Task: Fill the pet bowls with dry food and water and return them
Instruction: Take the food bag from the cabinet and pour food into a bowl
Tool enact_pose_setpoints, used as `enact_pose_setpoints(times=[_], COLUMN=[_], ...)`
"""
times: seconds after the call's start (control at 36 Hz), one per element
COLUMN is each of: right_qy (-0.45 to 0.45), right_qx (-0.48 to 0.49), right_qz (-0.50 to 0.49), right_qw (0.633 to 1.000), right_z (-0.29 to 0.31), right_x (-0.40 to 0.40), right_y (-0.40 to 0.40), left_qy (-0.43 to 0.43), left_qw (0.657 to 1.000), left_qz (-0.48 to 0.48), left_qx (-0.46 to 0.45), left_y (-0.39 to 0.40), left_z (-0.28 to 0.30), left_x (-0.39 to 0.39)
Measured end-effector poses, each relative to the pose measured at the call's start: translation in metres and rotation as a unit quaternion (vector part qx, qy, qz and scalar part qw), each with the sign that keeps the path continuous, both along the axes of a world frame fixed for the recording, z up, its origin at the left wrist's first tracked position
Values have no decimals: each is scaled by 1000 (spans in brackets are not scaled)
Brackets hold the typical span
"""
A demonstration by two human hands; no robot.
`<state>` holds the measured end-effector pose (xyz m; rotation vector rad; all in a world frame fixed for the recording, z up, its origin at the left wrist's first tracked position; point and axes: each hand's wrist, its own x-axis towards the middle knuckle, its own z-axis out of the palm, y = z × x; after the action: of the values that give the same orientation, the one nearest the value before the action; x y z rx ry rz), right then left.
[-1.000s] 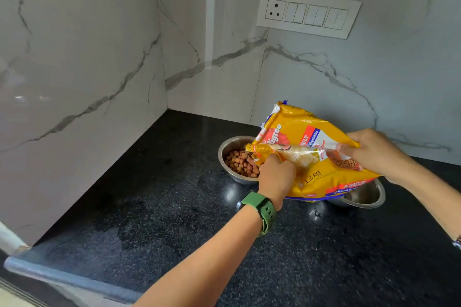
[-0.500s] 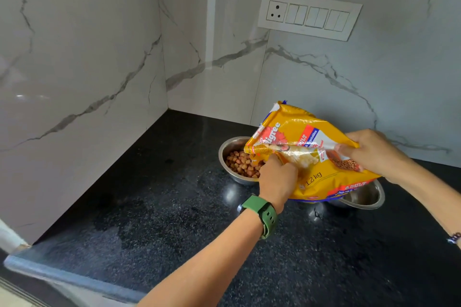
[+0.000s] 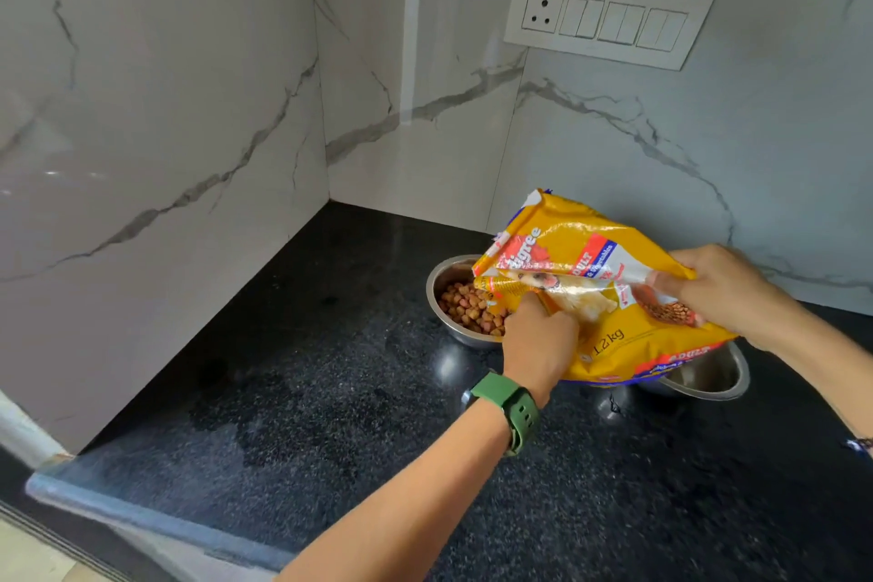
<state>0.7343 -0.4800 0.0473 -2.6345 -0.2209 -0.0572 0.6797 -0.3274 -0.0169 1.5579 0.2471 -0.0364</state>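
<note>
Left hand (image 3: 538,345): I gripped the kibble bag (image 3: 609,326) above the filled bowl (image 3: 465,312).
Right hand (image 3: 723,293): I pinched the bag's far end.

Head view, looking forward and down, close over countertop (image 3: 330,440) corner
</note>
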Motion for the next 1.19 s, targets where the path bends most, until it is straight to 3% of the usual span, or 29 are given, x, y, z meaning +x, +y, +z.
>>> enact_pose_setpoints(times=[0.33, 0.61, 0.83, 1.19], right_qy=[-35, 12, -41, -9], right_qx=[6, 1, 23, 25], right_qz=[1, 4, 11, 25], right_qw=[999, 1000, 999, 999], right_z=[10, 3, 12, 0], right_x=[4, 10, 9, 11], right_y=[-1, -1, -4, 3], left_qy=[-44, -21, -62, -24], left_qw=[999, 1000, 998, 998], left_qz=[10, -2, 16, -4], left_qx=[-14, 21, 28, 58], left_y=[2, 0, 0, 8], left_z=[5, 3, 7, 7], left_x=[6, 6, 6, 2])
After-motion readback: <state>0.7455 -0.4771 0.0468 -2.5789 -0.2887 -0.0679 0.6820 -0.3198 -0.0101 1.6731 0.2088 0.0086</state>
